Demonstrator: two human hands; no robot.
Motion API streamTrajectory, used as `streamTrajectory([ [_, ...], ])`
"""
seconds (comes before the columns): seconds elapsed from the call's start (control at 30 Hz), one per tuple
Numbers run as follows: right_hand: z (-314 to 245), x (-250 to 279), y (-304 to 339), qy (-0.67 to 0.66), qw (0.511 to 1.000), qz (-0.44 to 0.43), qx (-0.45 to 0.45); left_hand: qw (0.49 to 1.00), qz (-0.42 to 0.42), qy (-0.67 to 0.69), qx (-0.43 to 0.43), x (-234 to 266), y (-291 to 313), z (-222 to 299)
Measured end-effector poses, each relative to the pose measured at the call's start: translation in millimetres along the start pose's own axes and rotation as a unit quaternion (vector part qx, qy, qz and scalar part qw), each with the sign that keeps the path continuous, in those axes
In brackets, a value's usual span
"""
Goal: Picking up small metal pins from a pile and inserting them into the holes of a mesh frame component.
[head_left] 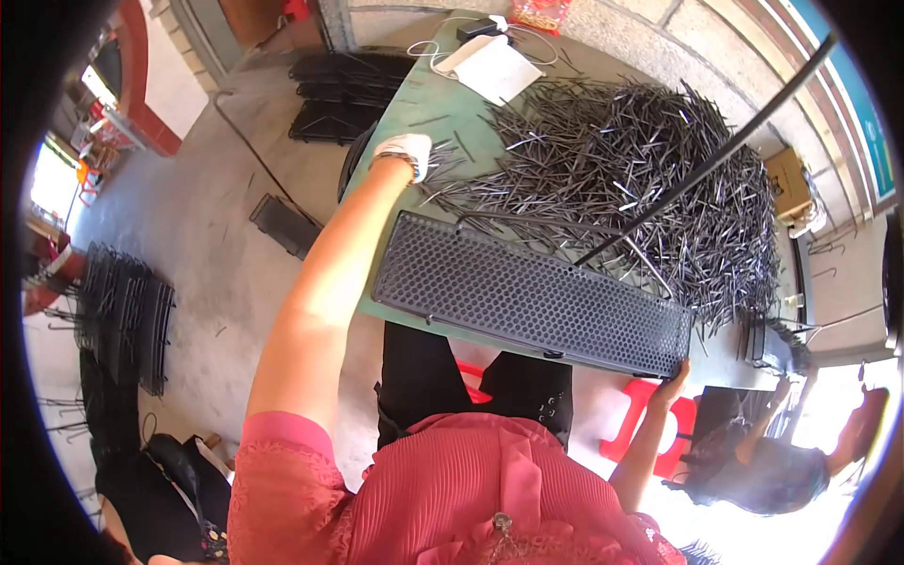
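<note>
Rod heap (650,179) crowds the green surface (443,104) behind a perforated black panel (527,292).
Gloved left hand (407,155) reaches into rods, grip unclear; right hand (673,384) clasps the panel's corner.

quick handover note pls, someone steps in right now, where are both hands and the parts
Left hand, in a white glove, is stretched out into the near edge of the pile of thin black rods; whether it holds any cannot be seen.
Right hand grips the right end of the long black perforated panel, which lies flat at the green table's near edge.
No rods visibly fitted on the panel; the pile is still large.
</note>
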State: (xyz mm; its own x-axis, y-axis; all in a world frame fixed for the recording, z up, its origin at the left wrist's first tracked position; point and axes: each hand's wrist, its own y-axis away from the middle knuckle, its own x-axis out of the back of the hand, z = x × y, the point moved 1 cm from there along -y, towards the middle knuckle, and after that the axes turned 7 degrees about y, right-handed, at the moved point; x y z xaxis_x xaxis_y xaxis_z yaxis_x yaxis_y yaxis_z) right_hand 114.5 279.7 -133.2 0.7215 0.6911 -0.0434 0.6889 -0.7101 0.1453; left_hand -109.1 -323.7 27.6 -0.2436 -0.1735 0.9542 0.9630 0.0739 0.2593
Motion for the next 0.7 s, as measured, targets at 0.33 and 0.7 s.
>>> streamTrajectory([
  [0.33, 13.2, 20.6, -14.7, 0.004, 1.000, -0.023, 0.018, 0.682, 0.199, 0.694, -0.117, -53.6, 24.7, -73.6],
  [0.7, 9.3, 21.4, -16.7, 0.020, 0.999, 0.004, 0.027, 0.694, 0.338, 0.635, -0.024, -143.7, 71.8, -78.9],
])
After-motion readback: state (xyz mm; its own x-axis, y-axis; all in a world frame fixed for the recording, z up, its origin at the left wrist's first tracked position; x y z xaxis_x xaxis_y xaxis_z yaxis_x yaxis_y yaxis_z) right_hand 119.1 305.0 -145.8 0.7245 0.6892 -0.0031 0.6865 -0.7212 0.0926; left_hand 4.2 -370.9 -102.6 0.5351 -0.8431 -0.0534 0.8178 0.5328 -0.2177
